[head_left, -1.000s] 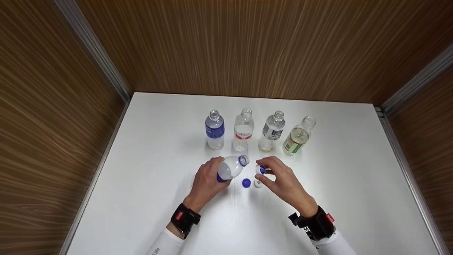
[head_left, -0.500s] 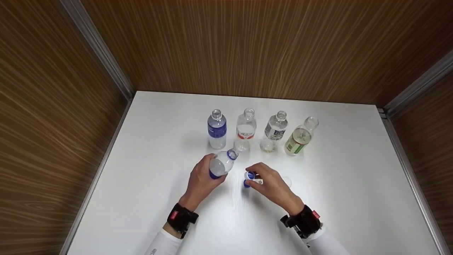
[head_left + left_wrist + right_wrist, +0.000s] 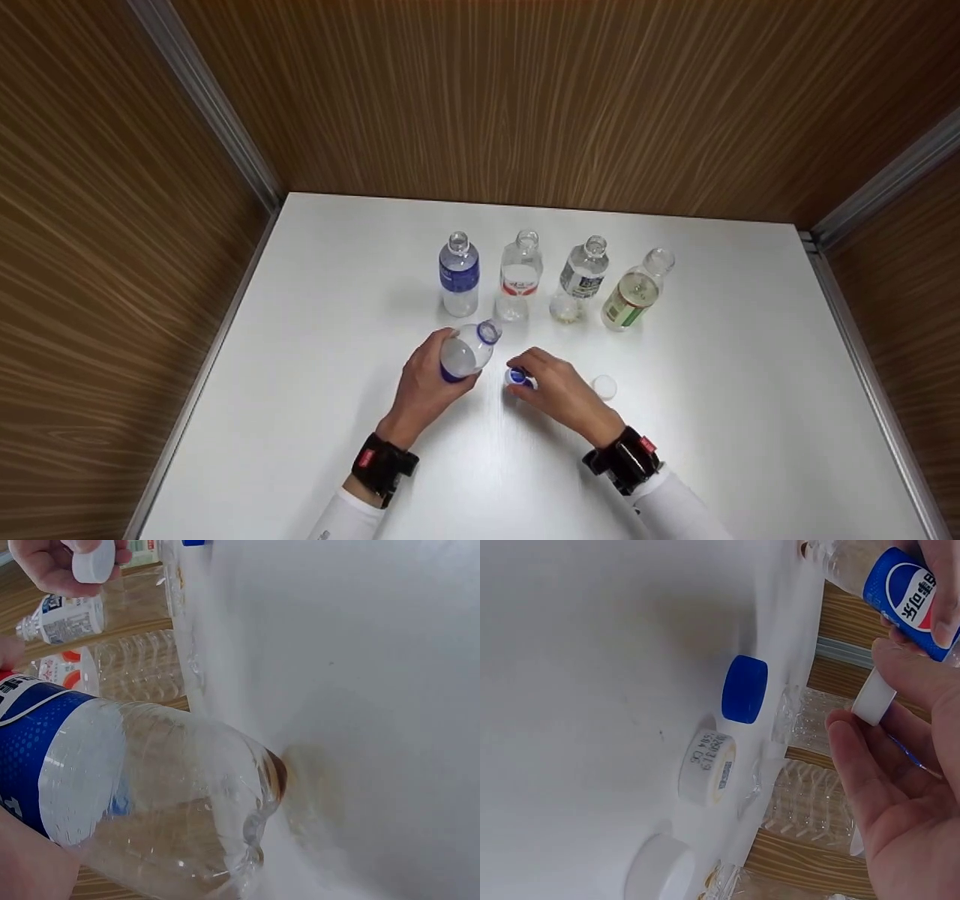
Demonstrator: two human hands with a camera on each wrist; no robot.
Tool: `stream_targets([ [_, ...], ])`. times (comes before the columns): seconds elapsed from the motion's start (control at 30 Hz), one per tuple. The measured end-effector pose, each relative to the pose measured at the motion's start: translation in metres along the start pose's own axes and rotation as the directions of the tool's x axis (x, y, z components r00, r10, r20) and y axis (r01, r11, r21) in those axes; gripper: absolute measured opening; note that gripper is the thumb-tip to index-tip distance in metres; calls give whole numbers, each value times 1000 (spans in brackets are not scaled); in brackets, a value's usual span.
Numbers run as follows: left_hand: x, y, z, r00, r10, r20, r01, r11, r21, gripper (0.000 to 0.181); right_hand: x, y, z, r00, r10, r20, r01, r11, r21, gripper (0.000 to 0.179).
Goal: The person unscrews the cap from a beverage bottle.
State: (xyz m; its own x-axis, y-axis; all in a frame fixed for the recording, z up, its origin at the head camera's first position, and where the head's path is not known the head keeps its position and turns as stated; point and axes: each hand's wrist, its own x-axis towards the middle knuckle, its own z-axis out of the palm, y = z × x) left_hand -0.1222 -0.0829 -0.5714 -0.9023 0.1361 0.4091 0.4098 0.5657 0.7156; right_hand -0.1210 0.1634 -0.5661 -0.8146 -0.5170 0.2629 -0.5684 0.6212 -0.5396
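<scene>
My left hand (image 3: 429, 381) grips a clear plastic bottle (image 3: 466, 351) with a blue label, tilted and uncapped. A little brown liquid shows at its base in the left wrist view. My right hand (image 3: 564, 391) pinches a white bottle cap (image 3: 874, 697) between thumb and fingers, apart from the bottle's mouth. A thin blue edge shows among its other fingers; I cannot tell what it is. On the table lie a blue cap (image 3: 745, 688), a white cap with printing (image 3: 706, 769) and a plain white cap (image 3: 604, 387).
Behind the hands, several uncapped bottles stand in a row: a blue-labelled bottle (image 3: 459, 276), a red-and-white-labelled one (image 3: 520, 279), a dark-labelled one (image 3: 581, 279) and a green-labelled one (image 3: 632, 298). Wood-grain panels (image 3: 525, 105) enclose the white table (image 3: 360, 255).
My right hand has moved left and slightly down with the white cap, uncovering the plain white cap to its right. The left hand and its bottle have shifted a little left.
</scene>
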Motion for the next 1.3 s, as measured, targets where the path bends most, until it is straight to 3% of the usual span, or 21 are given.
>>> stream_targets([
  [0.47, -2, -2, 0, 1000, 15, -9, -15, 1000, -2, 69, 10, -1, 25, 993, -107, 51, 114, 980, -162, 24],
  [0.9, -3, -3, 2, 999, 46, -29, -47, 999, -8, 68, 12, -1, 40, 993, -103, 55, 112, 973, -201, 21],
  [1.3, -4, -3, 2, 999, 47, -24, -47, 999, -3, 68, 15, -1, 42, 992, -95, 80, 111, 968, -226, 21],
])
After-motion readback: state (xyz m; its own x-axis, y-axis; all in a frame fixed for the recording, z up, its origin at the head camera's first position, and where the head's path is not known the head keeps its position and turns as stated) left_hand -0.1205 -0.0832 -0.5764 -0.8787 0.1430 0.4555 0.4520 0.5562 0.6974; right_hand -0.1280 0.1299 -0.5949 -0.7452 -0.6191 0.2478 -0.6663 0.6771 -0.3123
